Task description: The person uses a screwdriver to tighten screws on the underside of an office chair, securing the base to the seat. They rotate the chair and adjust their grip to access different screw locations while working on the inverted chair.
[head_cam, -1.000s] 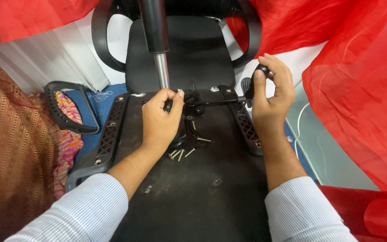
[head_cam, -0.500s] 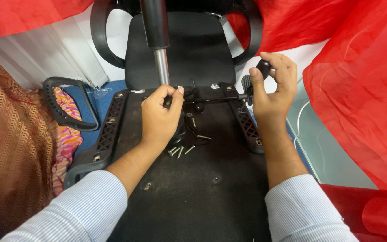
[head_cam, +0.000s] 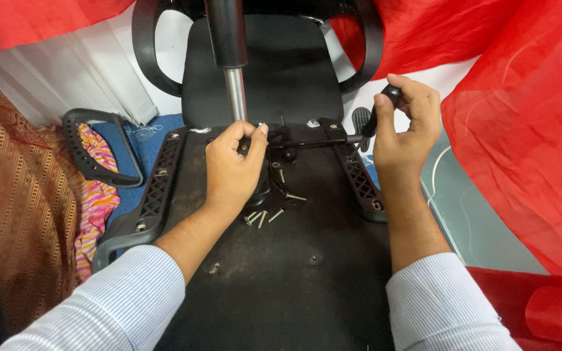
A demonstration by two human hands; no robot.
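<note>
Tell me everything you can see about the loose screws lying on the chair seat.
The loose screws are a handful of small, silvery, metal-looking fasteners. They lie flat, scattered at different angles on the dark underside of the upturned chair seat, just below the left hand. One lies apart to the right. No hand touches them.

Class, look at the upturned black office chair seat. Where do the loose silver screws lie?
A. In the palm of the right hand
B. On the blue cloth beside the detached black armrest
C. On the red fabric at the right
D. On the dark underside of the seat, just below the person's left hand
D: the loose silver screws lie scattered on the dark underside of the seat, right below the left hand, not on cloth or in a palm.
</note>
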